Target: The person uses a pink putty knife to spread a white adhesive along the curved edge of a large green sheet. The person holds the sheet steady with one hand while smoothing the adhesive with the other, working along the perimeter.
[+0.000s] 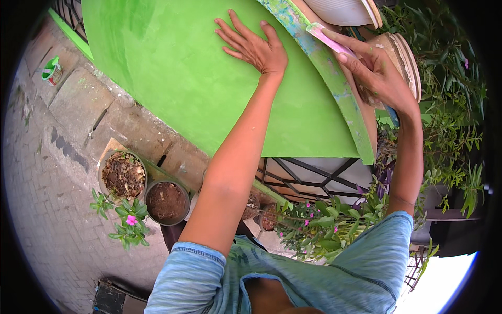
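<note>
A large round green-painted board (172, 78) fills the upper middle of the head view, tilted on a metal frame. My left hand (254, 46) lies flat and open on its green face near the upper edge. My right hand (379, 73) grips a small pink sanding pad (327, 37) and presses it against the board's rim (334, 83), which shows worn blue and green paint. Behind the right hand stand round wooden discs (408, 57) and a white ribbed disc (340, 10).
Two pots of soil (166, 201) (123, 175) sit on the brick paving at lower left, beside a plant with a pink flower (130, 221). A flowering shrub (319, 222) and a black metal frame (303, 178) lie under the board. Leafy plants (455, 131) crowd the right. A small green-and-white container (51, 70) stands far left.
</note>
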`<action>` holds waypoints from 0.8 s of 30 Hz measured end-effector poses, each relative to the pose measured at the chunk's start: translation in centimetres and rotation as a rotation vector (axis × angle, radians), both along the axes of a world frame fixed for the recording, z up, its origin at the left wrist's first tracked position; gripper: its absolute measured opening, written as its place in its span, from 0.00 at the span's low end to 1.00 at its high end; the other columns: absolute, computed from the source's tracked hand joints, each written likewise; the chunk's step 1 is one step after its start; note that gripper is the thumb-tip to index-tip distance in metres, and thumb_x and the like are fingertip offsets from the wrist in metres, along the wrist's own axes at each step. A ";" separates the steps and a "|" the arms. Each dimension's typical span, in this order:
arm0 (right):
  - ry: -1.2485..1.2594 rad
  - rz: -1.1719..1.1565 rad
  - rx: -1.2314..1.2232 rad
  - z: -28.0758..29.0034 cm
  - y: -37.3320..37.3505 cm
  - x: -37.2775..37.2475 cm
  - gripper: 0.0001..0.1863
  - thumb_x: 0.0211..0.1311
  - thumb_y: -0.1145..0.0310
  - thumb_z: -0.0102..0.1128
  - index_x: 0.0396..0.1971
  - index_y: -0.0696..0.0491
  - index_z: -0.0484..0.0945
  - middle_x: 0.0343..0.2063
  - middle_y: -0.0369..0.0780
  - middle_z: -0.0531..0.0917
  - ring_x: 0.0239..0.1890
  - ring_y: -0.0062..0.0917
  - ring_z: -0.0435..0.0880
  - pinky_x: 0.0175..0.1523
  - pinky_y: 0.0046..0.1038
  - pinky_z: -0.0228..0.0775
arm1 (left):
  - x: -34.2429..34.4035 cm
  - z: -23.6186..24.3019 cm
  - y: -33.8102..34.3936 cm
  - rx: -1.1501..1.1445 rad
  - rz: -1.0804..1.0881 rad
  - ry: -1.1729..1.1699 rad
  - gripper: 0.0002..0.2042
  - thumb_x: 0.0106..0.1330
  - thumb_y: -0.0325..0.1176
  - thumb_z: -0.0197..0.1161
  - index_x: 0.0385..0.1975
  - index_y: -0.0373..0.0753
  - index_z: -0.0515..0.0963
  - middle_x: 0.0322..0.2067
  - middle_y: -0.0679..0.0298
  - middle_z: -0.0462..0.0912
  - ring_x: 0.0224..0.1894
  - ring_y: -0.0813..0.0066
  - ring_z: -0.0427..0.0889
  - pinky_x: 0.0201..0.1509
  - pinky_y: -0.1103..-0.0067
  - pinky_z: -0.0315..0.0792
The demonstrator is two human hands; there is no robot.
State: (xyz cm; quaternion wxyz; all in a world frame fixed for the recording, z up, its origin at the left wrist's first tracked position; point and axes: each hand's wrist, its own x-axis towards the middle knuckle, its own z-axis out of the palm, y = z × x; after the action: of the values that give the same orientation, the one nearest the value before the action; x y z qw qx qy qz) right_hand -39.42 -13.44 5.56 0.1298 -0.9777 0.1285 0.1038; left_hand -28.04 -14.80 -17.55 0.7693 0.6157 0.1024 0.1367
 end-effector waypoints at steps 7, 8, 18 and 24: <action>-0.138 0.191 -0.333 -1.0 0.0 -2.5 0.26 0.75 0.62 0.60 0.71 0.46 0.72 0.24 0.31 0.79 0.20 0.11 0.59 0.25 0.24 0.54 | -0.9 0.2 -0.6 0.013 -0.009 0.009 0.38 0.70 0.45 0.53 0.79 0.40 0.50 0.80 0.48 0.39 0.81 0.41 0.35 0.76 0.40 0.30; -0.172 0.192 -0.388 -1.5 0.8 -2.1 0.26 0.75 0.63 0.60 0.70 0.45 0.73 0.24 0.37 0.80 0.19 0.16 0.61 0.26 0.27 0.57 | -0.7 0.2 -0.5 0.008 -0.007 0.010 0.38 0.70 0.45 0.53 0.79 0.40 0.51 0.80 0.48 0.39 0.81 0.41 0.35 0.76 0.40 0.30; -0.273 0.105 -0.597 -4.5 3.2 -3.1 0.24 0.72 0.67 0.61 0.67 0.38 0.77 0.20 0.55 0.76 0.16 0.42 0.66 0.27 0.37 0.64 | -0.4 0.1 -0.6 0.029 0.012 0.007 0.38 0.70 0.45 0.53 0.79 0.40 0.50 0.80 0.48 0.39 0.81 0.41 0.36 0.76 0.40 0.31; -0.318 0.129 -0.586 -4.8 3.5 -3.0 0.25 0.71 0.69 0.61 0.67 0.40 0.76 0.19 0.55 0.75 0.15 0.44 0.66 0.26 0.37 0.63 | -0.1 0.3 -0.2 0.026 0.005 0.018 0.38 0.70 0.45 0.53 0.79 0.41 0.50 0.80 0.48 0.39 0.81 0.41 0.36 0.76 0.40 0.31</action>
State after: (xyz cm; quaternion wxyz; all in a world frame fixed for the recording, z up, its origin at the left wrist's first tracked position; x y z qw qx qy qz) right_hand -42.44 -9.91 0.72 -0.1453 -0.9835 0.0687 -0.0834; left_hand -28.19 -15.02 -17.22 0.7600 0.6264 0.1093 0.1345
